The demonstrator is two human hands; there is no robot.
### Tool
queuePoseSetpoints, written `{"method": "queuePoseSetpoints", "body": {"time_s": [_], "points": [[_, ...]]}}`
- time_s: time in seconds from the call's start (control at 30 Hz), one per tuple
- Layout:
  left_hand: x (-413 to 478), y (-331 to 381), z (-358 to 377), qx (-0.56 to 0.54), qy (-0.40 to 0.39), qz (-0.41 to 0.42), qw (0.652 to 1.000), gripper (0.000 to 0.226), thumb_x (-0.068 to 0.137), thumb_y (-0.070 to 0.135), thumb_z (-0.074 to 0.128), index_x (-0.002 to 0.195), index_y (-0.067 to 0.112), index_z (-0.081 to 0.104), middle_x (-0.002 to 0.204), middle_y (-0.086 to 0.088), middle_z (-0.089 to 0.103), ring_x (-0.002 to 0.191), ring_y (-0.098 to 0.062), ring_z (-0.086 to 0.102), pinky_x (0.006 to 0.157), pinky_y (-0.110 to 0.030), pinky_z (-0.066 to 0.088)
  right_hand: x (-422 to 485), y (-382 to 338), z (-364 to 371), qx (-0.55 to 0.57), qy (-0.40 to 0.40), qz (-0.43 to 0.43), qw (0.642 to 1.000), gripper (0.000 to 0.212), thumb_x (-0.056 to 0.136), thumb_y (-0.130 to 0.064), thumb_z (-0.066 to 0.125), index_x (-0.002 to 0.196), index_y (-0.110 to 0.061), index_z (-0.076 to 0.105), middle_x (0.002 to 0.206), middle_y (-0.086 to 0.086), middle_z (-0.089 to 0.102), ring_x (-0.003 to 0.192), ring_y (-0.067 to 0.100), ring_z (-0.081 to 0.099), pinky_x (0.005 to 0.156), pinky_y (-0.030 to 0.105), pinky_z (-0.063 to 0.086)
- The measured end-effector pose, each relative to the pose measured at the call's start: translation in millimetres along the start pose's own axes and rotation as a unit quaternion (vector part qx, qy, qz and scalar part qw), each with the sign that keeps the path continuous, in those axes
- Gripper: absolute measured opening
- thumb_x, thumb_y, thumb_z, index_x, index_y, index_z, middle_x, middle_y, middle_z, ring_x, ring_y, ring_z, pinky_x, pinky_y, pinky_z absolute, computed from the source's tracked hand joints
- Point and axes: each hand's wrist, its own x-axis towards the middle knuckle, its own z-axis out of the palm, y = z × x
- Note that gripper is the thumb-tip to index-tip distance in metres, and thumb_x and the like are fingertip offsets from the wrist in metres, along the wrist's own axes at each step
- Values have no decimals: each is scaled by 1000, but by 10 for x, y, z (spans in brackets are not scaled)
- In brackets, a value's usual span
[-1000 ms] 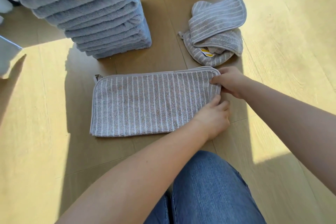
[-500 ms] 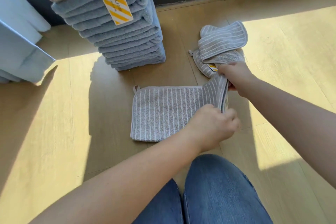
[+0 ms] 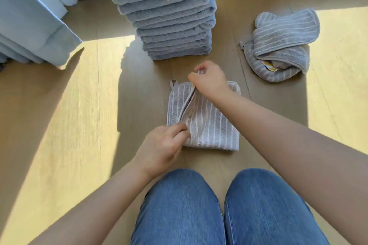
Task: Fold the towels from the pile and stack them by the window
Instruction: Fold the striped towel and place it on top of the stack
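Hard sunlight, long shadows, wide-angle bowing

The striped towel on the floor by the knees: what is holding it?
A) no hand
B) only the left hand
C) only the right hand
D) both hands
D: the left hand pinches the folded-over edge of the striped towel at its near end, the right hand at its far end.

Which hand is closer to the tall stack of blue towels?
Right. The right hand pinches the striped towel close by the stack; the left hand pinches it nearer the knees.
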Motion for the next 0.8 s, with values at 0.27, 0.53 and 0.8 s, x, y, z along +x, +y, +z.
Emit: {"method": "queuePoseSetpoints", "body": {"time_s": [0.27,0.53,0.8], "points": [[-250,-242,106,61,-86,-34,994,31,67,7,40,77,9,69,82,-4,68,60,-24,60,44,-27,47,-122,86,113,53,-87,-82,991,43,94,-22,45,136,-20,37,113,-3,48,95,13,49,85,33,44],[63,-74,141,26,-46,-196,979,35,79,19,40,97,6,67,101,-11,66,85,-31,62,69,-36,51,-359,766,-132,-269,103,-161,944,55,78,-24,32,126,-2,51,121,23,53,104,41,52,87,44,40],[481,-85,226,-253,25,-559,789,44,84,16,53,124,1,42,121,-16,51,107,-33,54,93,-46,47,-623,942,-120,-23,107,76,991,53,87,-14,47,137,-11,30,130,9,42,111,24,48,84,30,37]]}}
